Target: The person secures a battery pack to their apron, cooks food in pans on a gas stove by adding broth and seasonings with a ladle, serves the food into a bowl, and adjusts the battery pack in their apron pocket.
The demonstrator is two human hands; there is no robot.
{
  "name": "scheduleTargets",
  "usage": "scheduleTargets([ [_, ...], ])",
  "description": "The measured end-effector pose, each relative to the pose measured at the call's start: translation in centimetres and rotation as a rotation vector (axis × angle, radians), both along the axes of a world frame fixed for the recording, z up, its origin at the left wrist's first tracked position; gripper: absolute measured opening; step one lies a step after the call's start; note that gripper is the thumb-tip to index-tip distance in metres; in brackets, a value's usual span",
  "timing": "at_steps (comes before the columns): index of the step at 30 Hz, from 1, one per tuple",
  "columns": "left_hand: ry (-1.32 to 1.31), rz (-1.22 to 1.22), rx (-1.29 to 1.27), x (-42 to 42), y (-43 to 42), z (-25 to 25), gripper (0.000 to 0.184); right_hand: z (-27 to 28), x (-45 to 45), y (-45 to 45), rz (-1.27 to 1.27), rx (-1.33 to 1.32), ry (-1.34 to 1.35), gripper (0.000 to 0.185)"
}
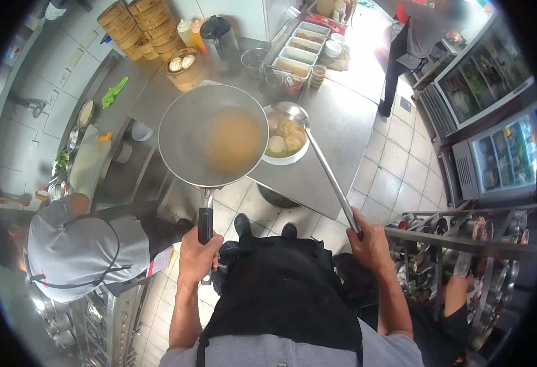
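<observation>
My left hand [198, 255] is closed round the black handle of a large grey wok [186, 119]. Brownish broth pools in the right part of the wok, above the steel counter's edge. In my right hand [371, 240] is the end of a long-handled steel ladle [328, 165]. The ladle's bowl lies over the far rim of a white bowl [285, 160], just right of the wok. Inside the white bowl are broth, pale round pieces and what look like dumplings [293, 140]. The wok hides the bowl's left edge.
Bamboo steamers [152, 30] stack at the back left, near a steamer of white buns [186, 68] and a dark jug [218, 38]. Ingredient trays [304, 46] stand at the back. One co-worker [88, 251] bends at left; another [424, 37] stands far right. Shelving [458, 244] stands right.
</observation>
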State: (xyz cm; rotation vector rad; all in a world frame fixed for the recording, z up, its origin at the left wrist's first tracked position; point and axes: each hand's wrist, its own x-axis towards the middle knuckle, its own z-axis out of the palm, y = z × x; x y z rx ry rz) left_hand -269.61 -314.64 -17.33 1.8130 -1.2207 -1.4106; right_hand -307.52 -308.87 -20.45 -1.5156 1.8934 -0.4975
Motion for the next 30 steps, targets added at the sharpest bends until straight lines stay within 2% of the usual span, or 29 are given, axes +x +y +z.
scheduleTargets([
  [2, -0.005, 0.004, 0.017, -0.1, -0.1, 0.3, 0.018, 0.0, 0.2, 0.3, 0.008, -0.019, 0.016, 0.059],
  [5, -0.022, 0.015, 0.033, 0.0, -0.2, 0.4, 0.018, 0.6, 0.7, 1.0, -0.01, -0.073, -0.137, 0.059],
  [8, -0.049, 0.019, 0.004, 0.4, 0.1, -0.4, 0.017, 0.6, 1.0, 0.8, -0.08, 0.029, -0.505, 0.058],
  [12, -0.078, 0.008, 0.002, 0.2, 0.0, -0.4, 0.017, 2.4, 2.6, -2.3, 0.027, 0.048, -0.42, 0.058],
  [14, -0.104, 0.0, 0.005, 0.3, 0.0, -0.9, 0.018, 3.0, 3.3, -3.7, 0.196, -0.041, -0.148, 0.055],
  [18, -0.105, -0.005, 0.008, 0.0, -0.3, -0.5, 0.02, 4.4, 3.8, -3.3, 0.205, 0.058, -0.186, 0.053],
  [20, -0.142, 0.001, 0.031, -0.3, -0.6, -0.1, 0.02, 5.9, 4.1, -2.7, 0.097, 0.354, -0.52, 0.051],
  [21, -0.139, 0.003, 0.036, -0.2, -0.7, -0.2, 0.02, 6.1, 4.0, -2.5, 0.097, 0.36, -0.517, 0.051],
  [23, -0.116, -0.002, 0.025, -0.1, -0.7, -0.3, 0.021, 6.3, 3.9, -2.1, 0.002, 0.517, -0.923, 0.05],
  [24, -0.118, -0.001, 0.029, -0.1, -0.6, -0.3, 0.021, 6.8, 3.9, -2.1, 0.002, 0.522, -0.924, 0.05],
  [26, -0.1, -0.016, 0.025, 0.2, -0.4, -0.3, 0.021, 8.1, 3.7, -2.2, -0.143, 0.614, -1.16, 0.046],
  [30, -0.062, -0.026, 0.046, 0.6, 0.4, -0.1, 0.019, 9.1, 3.3, -2.2, -0.222, 0.661, -1.281, 0.045],
])
